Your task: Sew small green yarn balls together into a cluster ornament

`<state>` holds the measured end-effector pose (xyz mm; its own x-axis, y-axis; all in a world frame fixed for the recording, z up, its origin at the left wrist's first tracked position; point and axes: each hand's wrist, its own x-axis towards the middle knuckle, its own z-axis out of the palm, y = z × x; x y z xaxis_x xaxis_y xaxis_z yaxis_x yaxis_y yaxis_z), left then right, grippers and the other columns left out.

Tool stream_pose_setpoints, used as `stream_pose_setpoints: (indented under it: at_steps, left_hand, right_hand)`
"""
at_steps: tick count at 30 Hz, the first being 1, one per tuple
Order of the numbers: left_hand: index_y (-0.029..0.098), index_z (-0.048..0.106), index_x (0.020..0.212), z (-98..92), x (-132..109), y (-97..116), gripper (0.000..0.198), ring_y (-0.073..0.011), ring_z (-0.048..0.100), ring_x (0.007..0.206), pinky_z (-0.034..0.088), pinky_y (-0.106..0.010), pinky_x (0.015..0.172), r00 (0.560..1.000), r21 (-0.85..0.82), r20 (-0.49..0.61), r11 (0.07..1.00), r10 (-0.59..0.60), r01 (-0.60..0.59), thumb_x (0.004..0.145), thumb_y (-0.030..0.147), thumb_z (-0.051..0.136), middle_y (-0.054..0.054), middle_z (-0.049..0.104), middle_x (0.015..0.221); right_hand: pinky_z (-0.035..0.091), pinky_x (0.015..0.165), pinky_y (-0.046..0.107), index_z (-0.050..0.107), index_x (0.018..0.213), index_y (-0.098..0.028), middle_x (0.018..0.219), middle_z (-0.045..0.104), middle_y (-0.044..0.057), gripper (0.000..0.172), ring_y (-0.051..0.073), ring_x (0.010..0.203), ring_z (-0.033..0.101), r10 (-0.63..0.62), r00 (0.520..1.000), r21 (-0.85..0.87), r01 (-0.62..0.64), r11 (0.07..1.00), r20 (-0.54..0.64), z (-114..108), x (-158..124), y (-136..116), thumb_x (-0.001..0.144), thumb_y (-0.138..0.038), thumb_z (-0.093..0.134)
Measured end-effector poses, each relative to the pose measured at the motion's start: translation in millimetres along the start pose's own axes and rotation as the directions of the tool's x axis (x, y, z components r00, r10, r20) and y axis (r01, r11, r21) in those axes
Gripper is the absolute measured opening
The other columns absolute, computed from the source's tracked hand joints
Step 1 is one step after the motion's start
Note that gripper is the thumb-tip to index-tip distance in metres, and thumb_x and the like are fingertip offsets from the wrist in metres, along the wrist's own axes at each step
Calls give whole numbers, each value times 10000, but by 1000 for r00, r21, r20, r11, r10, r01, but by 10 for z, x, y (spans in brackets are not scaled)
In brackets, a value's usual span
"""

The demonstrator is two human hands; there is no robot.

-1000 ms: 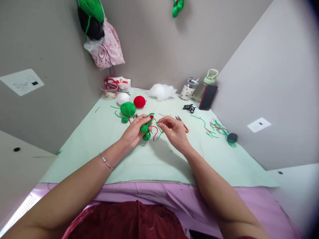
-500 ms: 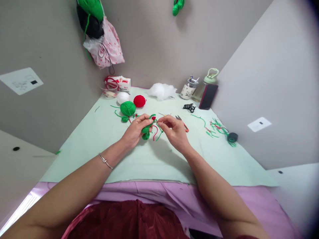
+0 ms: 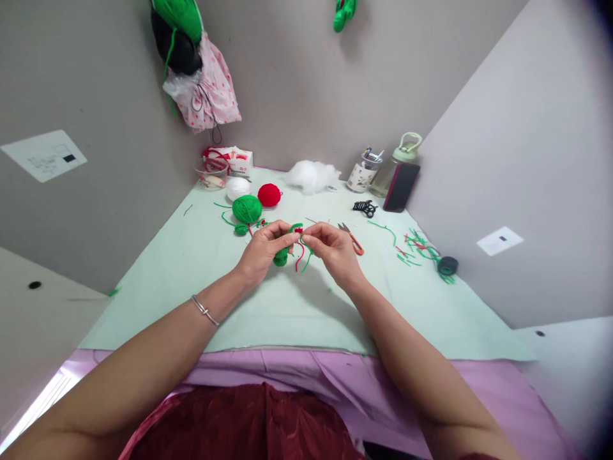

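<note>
**Both hands meet on a small green crochet piece above the mat**

We hold our left hand (image 3: pixel 261 249) closed around a green crochet piece (image 3: pixel 281 257), with thumb and fingers clamped on its upper part and the rounded lower end showing below them. Our right hand (image 3: pixel 334 249) comes in from the other side with its fingertips pinched shut at the top of the piece, touching the left fingertips. What they pinch there is too small for us to tell. Red and green tails (image 3: pixel 301 257) hang loose from the piece, between the two hands. The piece is held just above the pale green mat (image 3: pixel 287 313), near its middle. A bracelet (image 3: pixel 205 310) sits on our left wrist.

Behind the left hand lie a green ball (image 3: pixel 247 209), a red ball (image 3: pixel 269 195) and a white ball (image 3: pixel 237 188), close together. White stuffing (image 3: pixel 311 176) lies at the far edge. Scissors (image 3: pixel 353 239) with orange handles lie just beyond the right hand, and a black clip (image 3: pixel 364 207) farther back. At the far right a cup (image 3: pixel 360 176), a bottle (image 3: pixel 400 160) and a phone (image 3: pixel 401 186) stand against the wall. Yarn scraps (image 3: pixel 416 246) and a dark roll (image 3: pixel 447 264) lie well to the right
</note>
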<state>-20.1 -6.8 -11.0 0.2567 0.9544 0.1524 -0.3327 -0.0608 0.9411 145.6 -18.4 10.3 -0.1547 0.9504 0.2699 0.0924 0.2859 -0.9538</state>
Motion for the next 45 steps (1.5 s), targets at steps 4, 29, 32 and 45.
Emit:
stream_pose_setpoints:
  at_steps: [4, 29, 32, 45]
  left_hand:
    - [186, 686, 865, 23, 0, 5, 204, -67, 530, 621, 387, -198, 576, 999, -38, -52, 999, 11, -13, 772, 341, 780, 30, 603, 727]
    - [161, 705, 711, -24, -6, 38, 303, -93, 430, 556, 276, -258, 539, 953, 168, 148, 956, -266, 241, 681, 442, 814, 10, 538, 603]
    - [163, 709, 717, -54, 12, 30, 298, -91, 416, 538, 269, -257, 534, 956, 189, 148, 956, -253, 223, 692, 444, 805, 19, 511, 576]
    - [164, 723, 690, -34, 10, 14, 309, -90, 384, 528, 250, -254, 509, 931, 235, 214, 940, -296, 245, 675, 457, 819, 3, 522, 575]
  right_hand:
    - [302, 550, 264, 659, 838, -174, 624, 495, -42, 228, 100, 578, 391, 15, 999, -11, -14, 1000, 47, -21, 11, 9, 819, -394, 717]
    - [453, 649, 277, 720, 840, -174, 741, 625, 7, 275, 119, 658, 532, 40, 969, -46, -30, 998, 245, -260, 55, -48, 817, -447, 745]
    - [461, 659, 279, 718, 857, -169, 735, 630, 7, 274, 121, 660, 536, 73, 957, -32, -66, 997, 280, -290, 52, -55, 809, -438, 751]
    - [420, 568, 247, 701, 769, -180, 703, 629, 11, 268, 101, 598, 499, 72, 977, 145, -43, 988, -199, -477, 190, -29, 749, -440, 759]
